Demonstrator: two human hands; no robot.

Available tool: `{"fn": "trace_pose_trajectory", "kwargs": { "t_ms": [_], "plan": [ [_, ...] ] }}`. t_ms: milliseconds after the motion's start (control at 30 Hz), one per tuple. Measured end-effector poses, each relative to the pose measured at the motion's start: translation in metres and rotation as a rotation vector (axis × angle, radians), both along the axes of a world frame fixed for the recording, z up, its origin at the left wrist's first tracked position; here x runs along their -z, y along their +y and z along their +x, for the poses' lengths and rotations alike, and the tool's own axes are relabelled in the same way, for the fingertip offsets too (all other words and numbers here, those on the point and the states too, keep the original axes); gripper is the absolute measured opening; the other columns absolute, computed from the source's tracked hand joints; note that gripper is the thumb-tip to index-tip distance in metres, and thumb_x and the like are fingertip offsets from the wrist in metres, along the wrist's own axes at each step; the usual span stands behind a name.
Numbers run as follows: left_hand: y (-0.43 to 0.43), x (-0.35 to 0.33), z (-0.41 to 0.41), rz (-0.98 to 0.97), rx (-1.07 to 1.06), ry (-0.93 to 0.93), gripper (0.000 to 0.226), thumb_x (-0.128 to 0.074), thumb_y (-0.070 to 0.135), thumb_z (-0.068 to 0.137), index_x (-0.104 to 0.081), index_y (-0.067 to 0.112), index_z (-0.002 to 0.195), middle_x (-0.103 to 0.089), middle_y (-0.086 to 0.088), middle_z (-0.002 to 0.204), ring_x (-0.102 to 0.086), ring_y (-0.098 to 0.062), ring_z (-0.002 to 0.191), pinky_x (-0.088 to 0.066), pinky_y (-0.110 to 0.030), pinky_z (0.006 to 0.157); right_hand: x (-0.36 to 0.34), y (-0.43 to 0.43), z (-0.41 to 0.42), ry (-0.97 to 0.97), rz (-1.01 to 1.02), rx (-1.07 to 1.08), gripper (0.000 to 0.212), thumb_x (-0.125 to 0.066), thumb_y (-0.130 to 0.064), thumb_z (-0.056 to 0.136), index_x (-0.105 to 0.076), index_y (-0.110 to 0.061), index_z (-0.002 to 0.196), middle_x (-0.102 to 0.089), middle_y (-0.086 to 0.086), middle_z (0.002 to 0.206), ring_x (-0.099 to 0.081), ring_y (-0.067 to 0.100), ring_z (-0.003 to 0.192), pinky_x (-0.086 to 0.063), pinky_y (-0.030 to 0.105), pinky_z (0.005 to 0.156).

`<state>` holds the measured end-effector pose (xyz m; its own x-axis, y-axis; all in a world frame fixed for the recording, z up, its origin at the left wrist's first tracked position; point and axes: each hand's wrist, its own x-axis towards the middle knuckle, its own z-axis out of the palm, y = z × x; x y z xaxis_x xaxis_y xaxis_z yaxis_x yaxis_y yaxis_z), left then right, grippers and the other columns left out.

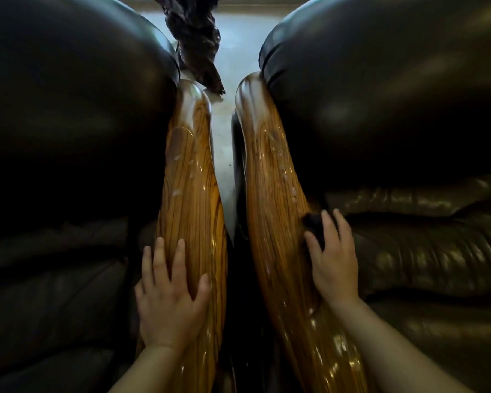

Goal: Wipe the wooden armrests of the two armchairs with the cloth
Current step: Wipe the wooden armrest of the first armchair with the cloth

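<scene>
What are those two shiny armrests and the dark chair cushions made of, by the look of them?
The left armrest and right armrest look like solid wood under a glossy varnish: striped grain, bright reflections, a few droplets on top. The cushions look like dark leather or a leather imitation, smooth and creased with a soft sheen; which of the two I cannot tell.

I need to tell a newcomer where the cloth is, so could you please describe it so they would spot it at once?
Start at the two dark leather armchairs side by side, whose glossy wooden armrests run down the middle. On the right armrest, the right hand presses a small dark cloth against its outer edge. It is the only soft, matte thing on the shiny wood; the left hand lies bare on the other armrest.
</scene>
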<state>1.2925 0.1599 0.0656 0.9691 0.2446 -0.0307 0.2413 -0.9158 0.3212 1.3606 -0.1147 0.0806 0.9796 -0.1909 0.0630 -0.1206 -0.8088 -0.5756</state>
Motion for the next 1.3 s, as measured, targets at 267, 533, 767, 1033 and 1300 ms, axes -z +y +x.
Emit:
{"fn": "trace_pose_trajectory", "kwargs": {
  "t_ms": [267,533,767,1033,1300],
  "plan": [
    [-0.001,-0.002,0.000,0.009,0.008,-0.003,0.075,-0.028,0.062,0.088,-0.017,0.029,0.154,-0.010,-0.007,0.163,-0.005,-0.029,0.150,-0.028,-0.062,0.108,-0.002,0.026,0.017,-0.042,-0.171,-0.180,0.059,-0.039,-0.047,0.100,-0.033,-0.020,0.152,-0.022,0.004,0.164,-0.012,0.023,0.153,-0.023,0.046,0.120],
    [-0.001,-0.002,-0.001,-0.003,0.008,-0.031,0.075,-0.030,0.062,0.088,-0.019,0.027,0.154,-0.011,-0.009,0.163,-0.005,-0.029,0.150,-0.027,-0.060,0.111,0.016,0.008,-0.025,-0.083,-0.253,-0.322,0.059,-0.035,-0.047,0.100,-0.032,-0.019,0.152,-0.022,0.006,0.164,-0.014,0.023,0.153,-0.029,0.050,0.118],
    [-0.001,-0.002,-0.002,-0.022,0.012,-0.042,0.076,-0.029,0.062,0.088,-0.018,0.028,0.154,-0.009,-0.008,0.164,-0.003,-0.028,0.151,-0.025,-0.060,0.112,0.015,0.017,-0.028,-0.066,-0.228,-0.347,0.060,-0.039,-0.044,0.100,-0.030,-0.020,0.154,-0.017,0.004,0.165,-0.008,0.022,0.154,-0.024,0.048,0.120],
    [-0.001,0.002,-0.001,-0.014,0.005,-0.059,0.074,-0.031,0.062,0.089,-0.015,0.030,0.154,-0.009,-0.006,0.164,-0.003,-0.026,0.151,-0.027,-0.059,0.112,0.000,0.037,0.034,0.006,-0.143,-0.074,0.061,-0.037,-0.049,0.099,-0.033,-0.020,0.153,-0.018,0.005,0.165,-0.010,0.025,0.153,-0.022,0.051,0.120],
    [0.002,0.006,-0.004,-0.026,0.021,-0.104,0.068,-0.036,0.060,0.088,-0.026,0.034,0.151,-0.015,-0.007,0.162,-0.006,-0.027,0.151,-0.030,-0.060,0.110,0.014,0.010,-0.014,-0.125,-0.278,-0.524,0.056,-0.039,-0.048,0.102,-0.034,-0.024,0.152,-0.016,0.002,0.166,-0.010,0.023,0.154,-0.025,0.051,0.119]
  ]
}}
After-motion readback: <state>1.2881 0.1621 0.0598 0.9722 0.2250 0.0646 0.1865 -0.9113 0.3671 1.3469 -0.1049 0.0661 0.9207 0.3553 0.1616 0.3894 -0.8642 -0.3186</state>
